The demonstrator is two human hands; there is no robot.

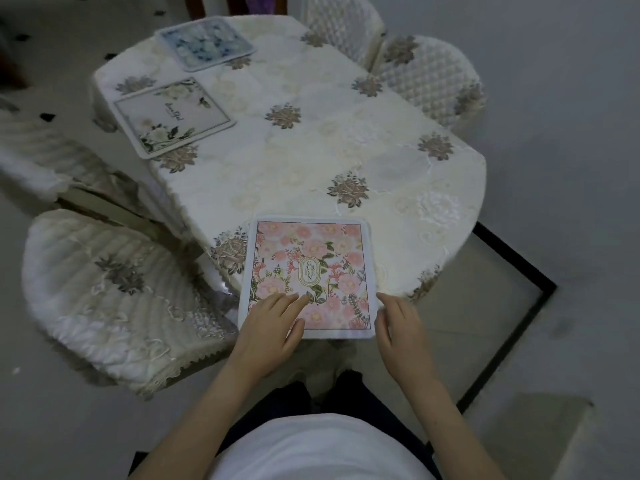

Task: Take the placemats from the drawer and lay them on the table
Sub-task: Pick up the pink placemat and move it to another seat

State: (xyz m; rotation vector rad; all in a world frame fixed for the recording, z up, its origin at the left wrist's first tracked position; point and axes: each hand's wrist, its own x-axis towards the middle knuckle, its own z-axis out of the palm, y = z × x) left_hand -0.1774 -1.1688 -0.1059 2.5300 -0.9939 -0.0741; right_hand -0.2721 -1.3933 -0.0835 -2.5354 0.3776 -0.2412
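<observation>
The pink mat [308, 275] reads "GARDEN" and overhangs the near tabletop [311, 150] edge. The left hand [270, 327] lies flat on it; the right hand [398, 323] touches its right edge, fingers relaxed.

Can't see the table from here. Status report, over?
Left hand flat on pink placemat. Right hand open at its edge. Blue placemat, white placemat already laid. Nothing blocking.
</observation>
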